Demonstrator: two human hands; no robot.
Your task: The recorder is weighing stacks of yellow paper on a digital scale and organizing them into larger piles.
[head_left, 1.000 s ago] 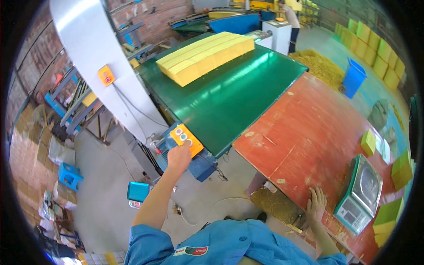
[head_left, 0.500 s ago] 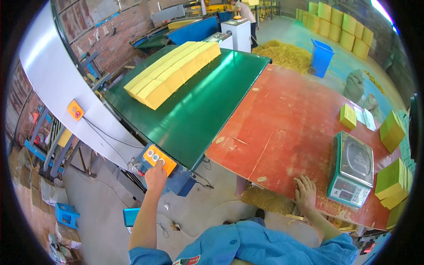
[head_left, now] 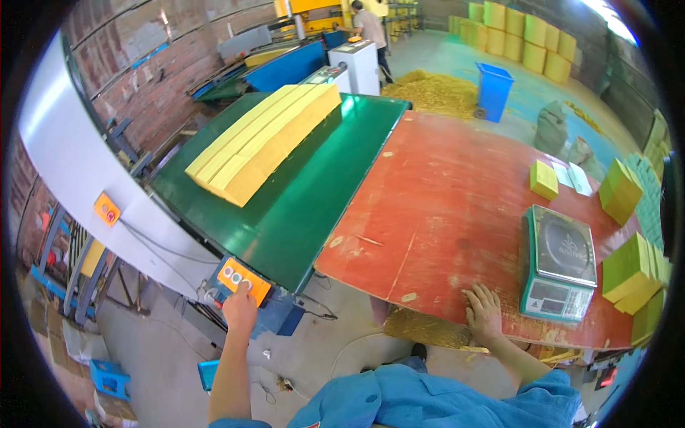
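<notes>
My left hand [head_left: 240,312] is closed, with a fingertip on a button of the orange control panel [head_left: 245,279] at the belt's near corner. Flat on the near edge of the red table [head_left: 428,207] lies my right hand [head_left: 484,312], fingers apart and holding nothing. Just right of it stands a teal digital scale [head_left: 559,264] with a bare metal pan. A long block of stacked yellow paper [head_left: 267,146] rests on the green conveyor belt [head_left: 300,207], left of the table and out of reach of both hands.
Yellow paper stacks [head_left: 633,271] line the table's right end, near a smaller yellow stack [head_left: 544,180]. A white machine panel [head_left: 78,164] rises at the left. Beyond are a blue wheeled bin [head_left: 494,93], a yellow scrap heap [head_left: 435,91] and a person [head_left: 368,32] beside machinery.
The whole view has shifted, so most things sit further left. The yellow paper block appears slightly nearer me along the belt. Both hands keep their places on the panel and table.
</notes>
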